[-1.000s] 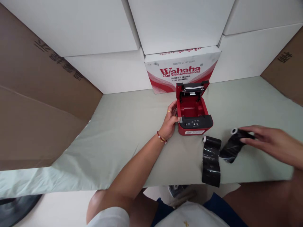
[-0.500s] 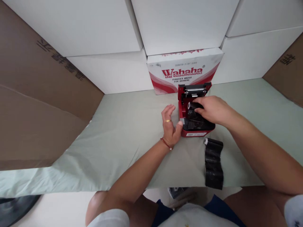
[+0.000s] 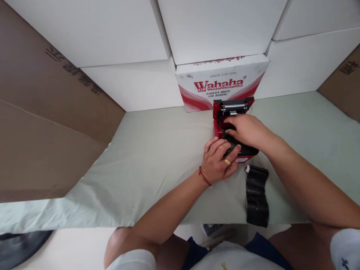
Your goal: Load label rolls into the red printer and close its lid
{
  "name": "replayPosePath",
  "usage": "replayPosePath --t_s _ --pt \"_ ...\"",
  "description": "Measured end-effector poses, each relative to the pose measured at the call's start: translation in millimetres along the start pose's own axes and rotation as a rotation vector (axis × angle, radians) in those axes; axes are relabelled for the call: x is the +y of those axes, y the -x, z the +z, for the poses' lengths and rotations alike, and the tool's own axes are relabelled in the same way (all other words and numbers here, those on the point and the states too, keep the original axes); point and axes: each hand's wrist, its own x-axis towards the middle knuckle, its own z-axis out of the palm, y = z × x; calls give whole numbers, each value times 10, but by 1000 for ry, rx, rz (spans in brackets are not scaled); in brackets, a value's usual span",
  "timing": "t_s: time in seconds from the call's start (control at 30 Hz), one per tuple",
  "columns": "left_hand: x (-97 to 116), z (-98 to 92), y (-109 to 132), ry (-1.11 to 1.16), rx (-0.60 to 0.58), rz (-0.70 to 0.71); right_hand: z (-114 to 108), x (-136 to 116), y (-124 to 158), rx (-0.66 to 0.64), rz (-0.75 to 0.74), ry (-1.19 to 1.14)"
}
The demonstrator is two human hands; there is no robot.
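A red and black label printer (image 3: 216, 129) stands on the cloth with its lid (image 3: 234, 105) raised. Inside the printer, my right hand (image 3: 246, 129) has its fingers curled round a black ribbon roll, mostly hidden beneath them. My left hand (image 3: 219, 159) is bent over the printer's front left edge, fingertips on the black film (image 3: 233, 141) inside; whether it pinches the film I cannot tell. A second black ribbon roll (image 3: 257, 195) with a white core lies just in front of the printer, its film partly unrolled toward the table edge.
A Wahaha water carton (image 3: 222, 82) stands right behind the printer, against stacked white boxes (image 3: 132, 82). Brown cardboard (image 3: 56, 123) walls in the left side, with more cardboard (image 3: 341, 78) at the right. Pale green cloth (image 3: 157, 150) covers the table.
My left hand has moved from beside the printer's left wall to its front, and its fingers now bend over the edge. My right hand stays inside with the ribbon roll.
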Motion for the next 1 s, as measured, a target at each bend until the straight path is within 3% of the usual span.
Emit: replayPosePath --t_s 0.07,0.13,0.2,0.27,0.37,0.47,0.6,0.77,1.0 --pt "4 0 -3 -20 6 15 -163 -40 129 86 -21 -211" --pt "7 4 1 8 -31 0 -332 -30 234 330 32 -393" --pt "12 8 -2 17 -44 3 -449 42 253 599 111 -405" --pt "19 7 -19 -35 1 48 -475 149 175 728 116 -325" --pt "28 -5 -58 -112 64 122 -374 262 6 648 23 -254" --pt "24 -18 -77 -127 50 132 -248 232 7 563 -45 -298" --pt "27 -34 -75 -149 26 132 -185 124 332 560 -45 -356" --pt "73 -59 -78 -115 55 142 -78 161 730 413 -123 -364" --pt "99 -70 -10 -71 -36 60 95 200 887 344 -141 -332"
